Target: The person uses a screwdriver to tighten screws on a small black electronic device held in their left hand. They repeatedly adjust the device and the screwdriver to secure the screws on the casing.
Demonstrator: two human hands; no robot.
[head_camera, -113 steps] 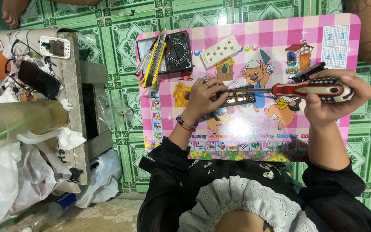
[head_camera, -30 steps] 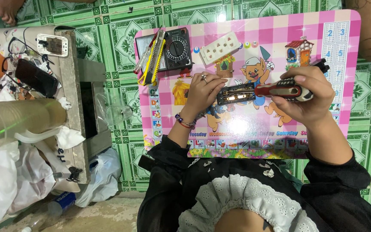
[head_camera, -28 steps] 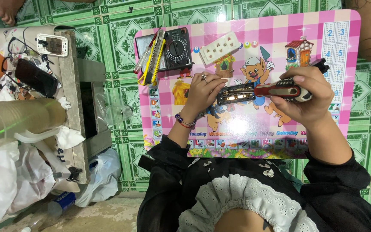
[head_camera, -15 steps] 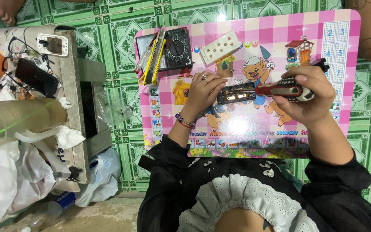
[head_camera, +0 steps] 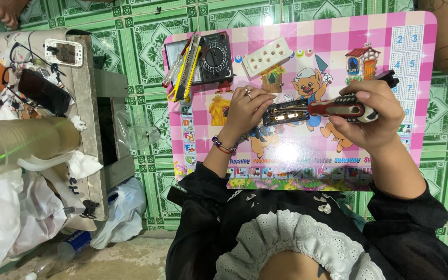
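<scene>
The left hand (head_camera: 247, 106) is curled around one end of a small dark circuit part (head_camera: 286, 112) and holds it down near the middle of the pink tabletop (head_camera: 307, 155). The right hand (head_camera: 369, 111) is closed tight on the red and black handle of a screwdriver (head_camera: 340, 109). The screwdriver lies sideways, and its tip touches the other end of the circuit part. The part shows shiny gold bits on top.

At the far left corner of the tabletop sits a black meter (head_camera: 214, 57) with a round dial. Just beside it, at the left edge, lie a yellow tool (head_camera: 182, 78) and other thin tools. A white socket strip (head_camera: 266, 57) lies tilted near the far edge, a bit to the right of the meter. A small black thing (head_camera: 388, 79) peeks out behind the right hand, near the right edge. The tabletop stands on a green tiled floor (head_camera: 146, 46).
</scene>
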